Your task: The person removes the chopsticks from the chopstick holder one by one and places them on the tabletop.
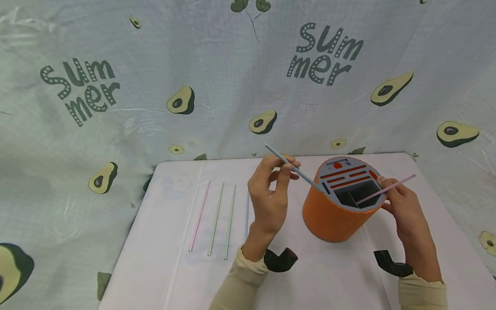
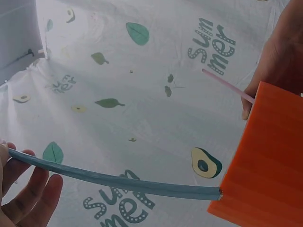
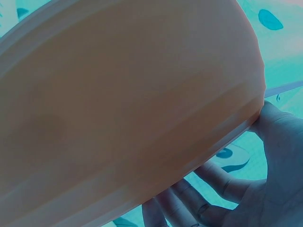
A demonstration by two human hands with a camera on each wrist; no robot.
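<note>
In the head view, my left hand (image 1: pixel 269 193) pinches a blue-grey straw (image 1: pixel 284 160) between thumb and fingers. The straw slants down to the right, its lower end at the left rim of an orange round organizer (image 1: pixel 335 219). In the left wrist view the straw (image 2: pixel 118 183) bows slightly and its tip overlaps the organizer's orange wall (image 2: pixel 270 156). My right hand (image 1: pixel 404 204) grips the organizer's right side, thumb at the rim. In the right wrist view its fingers (image 3: pixel 189 201) wrap the orange edge. A pink straw (image 1: pixel 403 181) leans out of the dark compartment.
Left of my left hand, a pink straw (image 1: pixel 199 215), two green straws (image 1: pixel 215 219) and a partly hidden blue straw (image 1: pixel 246 215) lie on the white table (image 1: pixel 170 206). The organizer's grey top (image 1: pixel 348 172) has red-lined slots. Avocado-printed sheeting (image 1: pixel 221 56) hangs behind the table.
</note>
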